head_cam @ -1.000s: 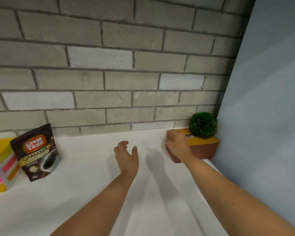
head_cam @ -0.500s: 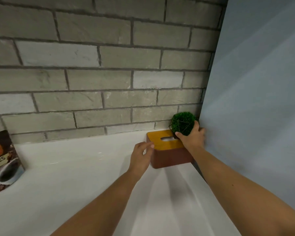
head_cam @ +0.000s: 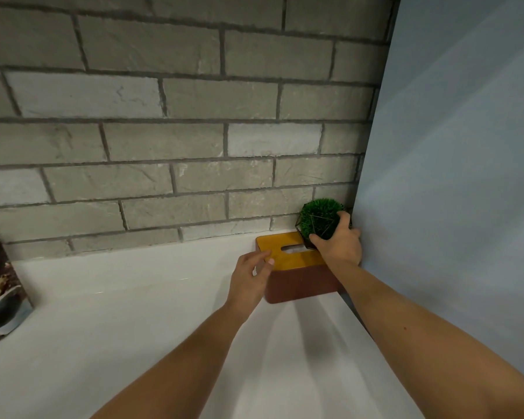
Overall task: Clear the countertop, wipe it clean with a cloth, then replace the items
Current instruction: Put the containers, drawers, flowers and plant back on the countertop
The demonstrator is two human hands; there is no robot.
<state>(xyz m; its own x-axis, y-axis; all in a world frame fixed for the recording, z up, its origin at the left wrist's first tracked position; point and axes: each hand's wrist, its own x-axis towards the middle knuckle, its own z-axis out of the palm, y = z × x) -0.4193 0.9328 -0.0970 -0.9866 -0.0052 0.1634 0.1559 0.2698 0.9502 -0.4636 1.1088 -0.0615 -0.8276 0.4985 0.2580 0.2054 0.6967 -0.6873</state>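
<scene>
Since a second earlier, both hands had shifted to the far right corner of the worktop [head_cam: 152, 313]: the right hand [head_cam: 341, 244], which had lain on the left end of the tissue box [head_cam: 294, 267], had moved over to the green ball plant [head_cam: 319, 217], and the left hand [head_cam: 250, 278] had come off the bare surface to the box. The right arm reached forward along the blue side wall [head_cam: 466, 176], its hand curled around the plant's right and lower side, thumb at the near side and fingers at the far right side, gripping it. That plant sat in a thin wire frame on the box's yellow lid, at its right end, close to the brick wall [head_cam: 164, 131]. The left arm stretched in from the lower middle, wrist straight, its hand half open with fingers loosely bent; the fingertips touched the lid's left near edge and held nothing. The box stood in the corner against the blue wall, its brown front facing the person. A coffee pouch [head_cam: 0, 294] stood well apart at the left edge.
</scene>
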